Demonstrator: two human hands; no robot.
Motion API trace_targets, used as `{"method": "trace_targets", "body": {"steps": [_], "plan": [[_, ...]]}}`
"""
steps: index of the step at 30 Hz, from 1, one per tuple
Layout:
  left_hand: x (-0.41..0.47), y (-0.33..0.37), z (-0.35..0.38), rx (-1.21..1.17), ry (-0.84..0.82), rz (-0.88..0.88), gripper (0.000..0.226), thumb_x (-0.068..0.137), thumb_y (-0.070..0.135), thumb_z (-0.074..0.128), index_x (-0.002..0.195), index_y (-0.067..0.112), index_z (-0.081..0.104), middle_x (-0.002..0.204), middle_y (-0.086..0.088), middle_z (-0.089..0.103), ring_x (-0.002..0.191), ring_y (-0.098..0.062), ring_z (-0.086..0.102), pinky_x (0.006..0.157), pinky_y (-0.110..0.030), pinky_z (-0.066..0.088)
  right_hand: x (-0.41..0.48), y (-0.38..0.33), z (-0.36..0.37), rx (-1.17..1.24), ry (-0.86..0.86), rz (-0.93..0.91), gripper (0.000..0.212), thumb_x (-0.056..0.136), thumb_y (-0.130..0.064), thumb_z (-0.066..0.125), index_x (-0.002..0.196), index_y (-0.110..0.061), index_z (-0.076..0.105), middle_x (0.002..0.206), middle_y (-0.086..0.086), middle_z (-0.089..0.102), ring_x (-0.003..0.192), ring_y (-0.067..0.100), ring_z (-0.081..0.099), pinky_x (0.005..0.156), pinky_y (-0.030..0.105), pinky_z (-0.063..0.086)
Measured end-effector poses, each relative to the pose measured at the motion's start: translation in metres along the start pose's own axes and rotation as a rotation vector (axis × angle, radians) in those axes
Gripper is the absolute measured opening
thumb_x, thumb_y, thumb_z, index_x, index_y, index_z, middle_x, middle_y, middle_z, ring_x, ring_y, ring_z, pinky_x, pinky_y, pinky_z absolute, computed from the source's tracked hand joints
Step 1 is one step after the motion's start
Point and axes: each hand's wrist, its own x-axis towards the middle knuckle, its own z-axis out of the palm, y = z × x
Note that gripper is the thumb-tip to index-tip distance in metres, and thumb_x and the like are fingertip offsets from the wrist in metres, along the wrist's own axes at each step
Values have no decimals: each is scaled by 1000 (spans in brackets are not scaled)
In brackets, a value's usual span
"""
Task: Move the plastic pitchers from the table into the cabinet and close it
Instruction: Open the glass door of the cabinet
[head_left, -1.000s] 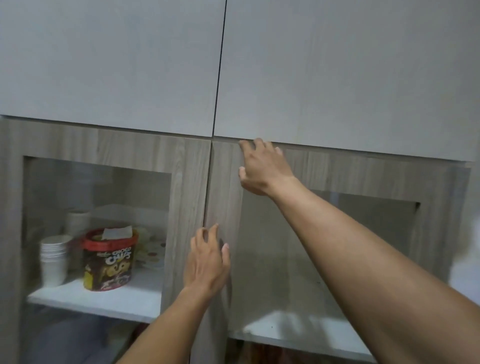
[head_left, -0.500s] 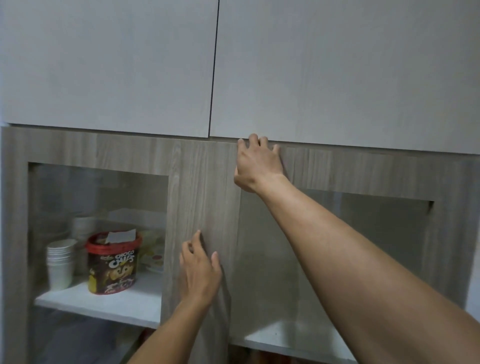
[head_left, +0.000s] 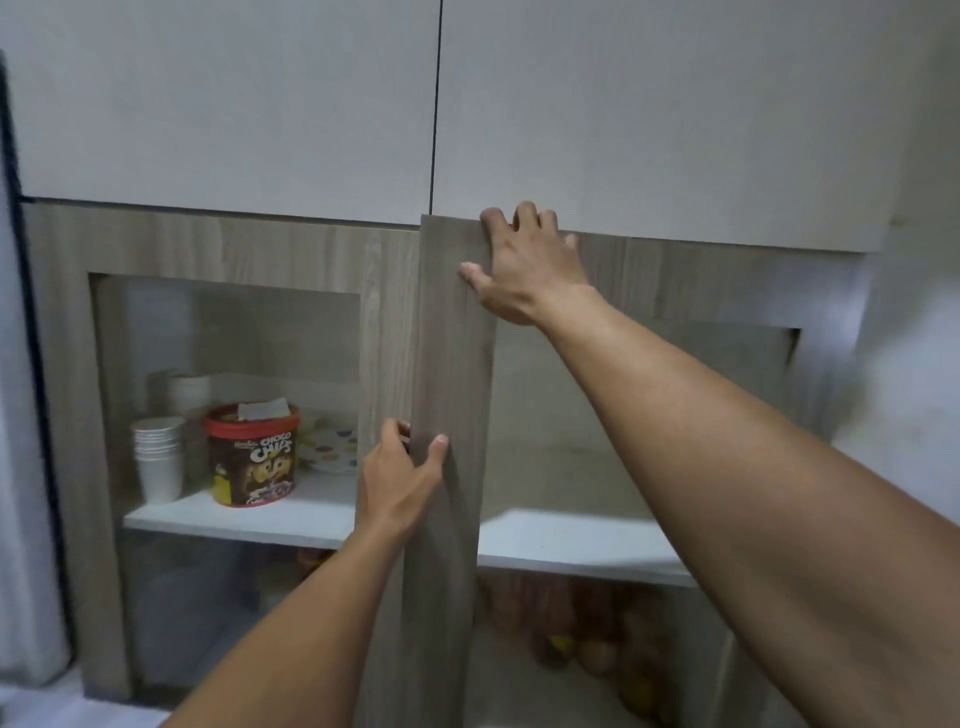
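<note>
The wood-framed right cabinet door (head_left: 452, 338) stands slightly ajar, its left edge sticking out in front of the left door (head_left: 387, 312). My left hand (head_left: 400, 478) grips that free edge at mid height, fingers behind it and thumb on the front. My right hand (head_left: 524, 270) holds the door's top corner, fingertips hooked over the top edge. No pitcher and no table are in view. Behind the right door's glass I see a white shelf (head_left: 571, 540) with nothing visible on it.
White upper cabinet doors (head_left: 260, 104) hang shut above. Behind the left door's glass stand a red-lidded Choco Chips tub (head_left: 252, 457), stacked paper cups (head_left: 158, 457) and a spotted plate (head_left: 332, 447). Brownish items (head_left: 571, 623) lie blurred on the lower level.
The right door has swung out from flush. My left hand went from flat on the wood to gripping the door's edge; my right fingers hooked over its top.
</note>
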Motion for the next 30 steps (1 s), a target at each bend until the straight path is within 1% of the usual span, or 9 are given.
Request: {"method": "trace_targets", "body": {"steps": [5, 9, 12, 17, 21, 23, 25, 27, 30], "plan": [[-46, 18, -38, 72, -35, 150, 47, 77, 68, 52, 74, 22, 53, 68, 2, 60, 62, -18, 59, 55, -38, 54, -51, -14, -55, 58, -38, 66, 71, 94, -68, 34, 149, -23, 32, 148, 17, 38, 138, 37, 34, 109, 63, 32], [-94, 44, -57, 92, -61, 266, 39, 80, 59, 59, 75, 19, 58, 66, 4, 63, 63, -20, 62, 52, -32, 49, -96, -22, -109, 65, -55, 137, 74, 94, -71, 28, 150, -22, 31, 151, 14, 40, 139, 36, 34, 109, 62, 31], [-134, 70, -65, 110, -65, 341, 32, 83, 45, 64, 78, 14, 57, 74, -12, 67, 70, -35, 63, 55, -34, 42, -130, -19, -149, 25, -95, 190, 75, 95, -71, 26, 153, -25, 27, 153, 12, 40, 140, 35, 33, 109, 57, 32], [-202, 102, -71, 75, -142, 439, 23, 90, 33, 52, 82, 17, 38, 77, -24, 64, 68, -43, 61, 55, -36, 34, -178, -10, -217, 8, -105, 216, 70, 96, -70, 25, 154, -32, 27, 148, 13, 45, 138, 34, 36, 107, 56, 34], [-246, 118, -68, 34, -191, 548, 23, 93, 30, 41, 107, 12, 42, 75, -17, 62, 63, -39, 61, 55, -34, 35, -204, -5, -258, -69, -54, 170, 65, 95, -71, 28, 151, -38, 35, 138, 12, 53, 133, 32, 41, 105, 55, 37], [-265, 133, -62, -15, -243, 625, 43, 94, 30, 39, 132, 10, 37, 90, -16, 65, 73, -36, 64, 59, -37, 43, -218, 0, -274, -72, -52, 170, 63, 95, -70, 33, 147, -36, 42, 134, 9, 55, 131, 30, 42, 106, 53, 38], [-283, 150, -57, -108, -305, 685, 56, 95, 31, 38, 146, 14, 25, 115, -19, 63, 90, -35, 65, 72, -44, 54, -231, 8, -289, -77, -35, 179, 59, 94, -66, 41, 138, -27, 50, 127, 8, 58, 125, 28, 47, 103, 50, 42], [-301, 170, -51, -194, -359, 739, 61, 94, 31, 37, 151, 17, 18, 131, -19, 56, 107, -35, 61, 87, -50, 53, -246, 20, -306, -149, -3, 171, 52, 93, -57, 50, 127, -18, 54, 119, 8, 60, 115, 28, 51, 97, 48, 46], [-334, 202, -34, -257, -390, 795, 66, 94, 30, 43, 152, 14, 14, 130, -20, 55, 112, -34, 56, 94, -50, 50, -276, 48, -334, -263, 1, 180, 48, 92, -50, 53, 125, -15, 54, 119, 7, 61, 112, 27, 52, 95, 47, 46]]}}
